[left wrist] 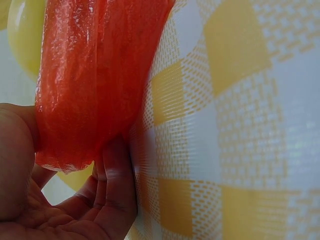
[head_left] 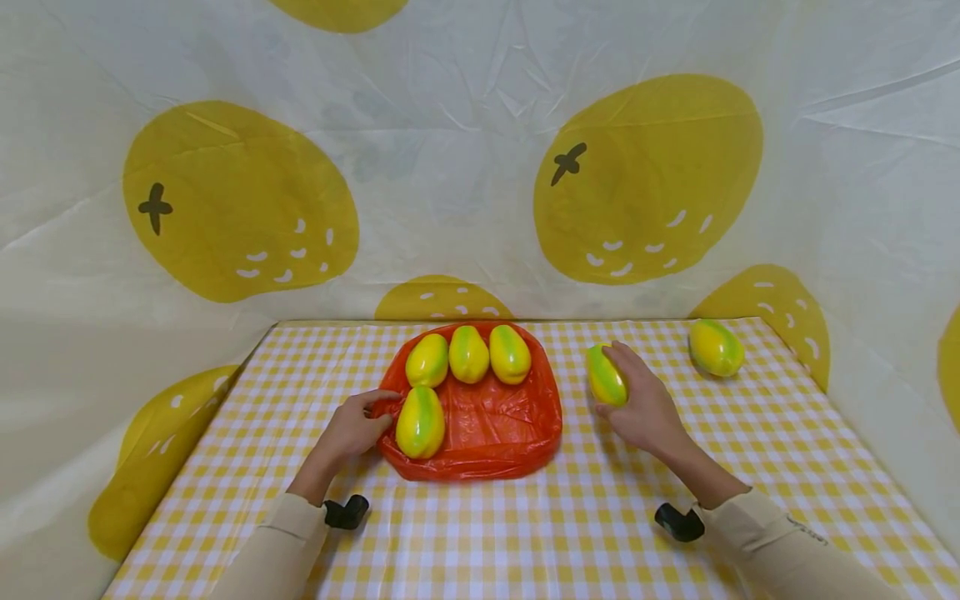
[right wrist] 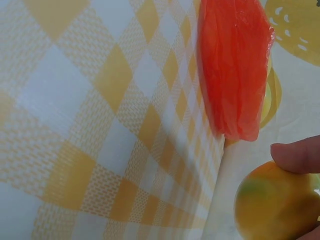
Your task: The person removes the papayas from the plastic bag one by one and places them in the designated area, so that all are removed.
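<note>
Several yellow-green papayas sit in a spread red plastic bag (head_left: 498, 421) with a rolled rim. Three stand in a row along its far side, and one papaya (head_left: 420, 423) lies at the near left. My left hand (head_left: 358, 427) grips the bag's left rim, its thumb on one side and its fingers underneath in the left wrist view. Right of the bag, my right hand (head_left: 641, 404) holds another papaya (head_left: 604, 377) between thumb and fingers. In the right wrist view this held papaya (right wrist: 270, 205) appears raised off the tablecloth.
One more papaya (head_left: 716, 348) lies at the far right of the table. A yellow-and-white checked tablecloth (head_left: 480, 542) covers the tabletop. Behind it hangs a pale curtain (head_left: 450, 167) printed with large yellow fruit.
</note>
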Available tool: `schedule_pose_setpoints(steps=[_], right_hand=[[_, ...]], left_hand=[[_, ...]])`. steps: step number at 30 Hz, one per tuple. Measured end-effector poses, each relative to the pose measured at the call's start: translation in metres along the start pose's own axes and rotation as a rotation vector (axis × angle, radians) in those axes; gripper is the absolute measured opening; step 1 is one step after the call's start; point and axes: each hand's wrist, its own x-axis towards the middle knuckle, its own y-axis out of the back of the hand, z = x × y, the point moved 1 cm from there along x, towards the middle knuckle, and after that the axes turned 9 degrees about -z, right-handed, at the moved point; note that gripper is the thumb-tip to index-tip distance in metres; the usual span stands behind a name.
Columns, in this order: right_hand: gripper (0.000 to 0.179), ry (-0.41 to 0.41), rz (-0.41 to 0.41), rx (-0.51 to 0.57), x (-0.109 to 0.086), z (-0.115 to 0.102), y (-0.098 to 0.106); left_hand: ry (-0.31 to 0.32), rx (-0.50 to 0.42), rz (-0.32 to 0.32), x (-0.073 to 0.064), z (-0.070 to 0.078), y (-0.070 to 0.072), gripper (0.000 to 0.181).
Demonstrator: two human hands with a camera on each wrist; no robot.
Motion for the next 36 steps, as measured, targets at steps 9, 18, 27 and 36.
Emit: schedule_pose_setpoints(steps=[9,18,27,36], right_hand=[[0.081,-0.001,0.021,-0.019,0.001,0.008,0.002],[0.08,0.015,0.045,-0.019,0.002,0.012,0.006],[0.081,0.004,0.042,-0.022,0.004,0.018,0.007],[0.082,-0.002,0.038,-0.015,0.008,0.025,0.011]], left_hand=[[0.01,-0.007,0.004,0.0,0.0,0.0,0.041],[-0.005,0.003,0.008,-0.002,0.002,0.0,0.041],[-0.01,0.007,0.006,-0.004,0.002,0.0,0.041],[-0.022,0.006,0.007,-0.003,0.002,0.0,0.041]])
